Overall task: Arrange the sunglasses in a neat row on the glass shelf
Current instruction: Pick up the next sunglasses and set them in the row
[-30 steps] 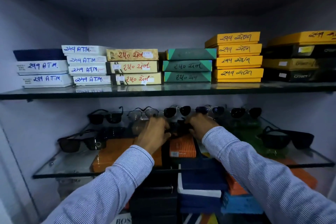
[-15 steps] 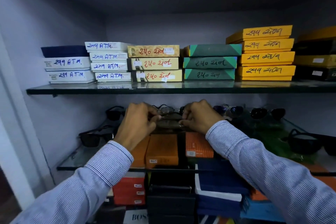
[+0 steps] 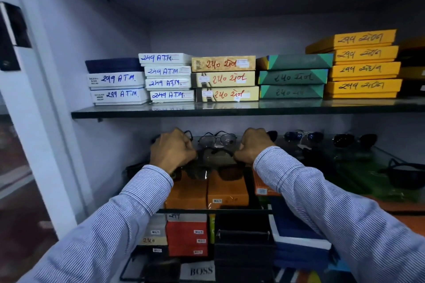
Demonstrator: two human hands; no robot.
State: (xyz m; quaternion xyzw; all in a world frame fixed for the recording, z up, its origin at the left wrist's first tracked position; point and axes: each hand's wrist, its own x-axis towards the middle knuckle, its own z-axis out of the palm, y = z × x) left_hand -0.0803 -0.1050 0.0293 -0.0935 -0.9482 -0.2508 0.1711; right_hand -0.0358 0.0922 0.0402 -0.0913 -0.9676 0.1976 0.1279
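My left hand (image 3: 171, 151) and my right hand (image 3: 254, 145) each grip one end of a dark pair of sunglasses (image 3: 216, 156), held just above the glass shelf (image 3: 379, 158) at its middle. Behind it, a clear-lensed wire-frame pair (image 3: 217, 140) stands at the back of the shelf. To the right in the same back row are a blue-lensed pair (image 3: 303, 138) and a dark pair (image 3: 355, 139). A large black pair (image 3: 407, 176) lies at the right, nearer the front. Another dark pair (image 3: 135, 169) shows partly at the left, behind my sleeve.
Orange boxes (image 3: 207, 190) lie under the glass shelf beneath my hands. The upper glass shelf (image 3: 230, 111) carries stacks of white, yellow, green and orange labelled boxes close above my hands. Red, black and blue boxes fill the space below. A white wall post (image 3: 39, 122) stands left.
Both hands lifted the dark pair from the middle of the shelf and now hold it slightly higher. The view has shifted left, so the shelf contents appear further right.
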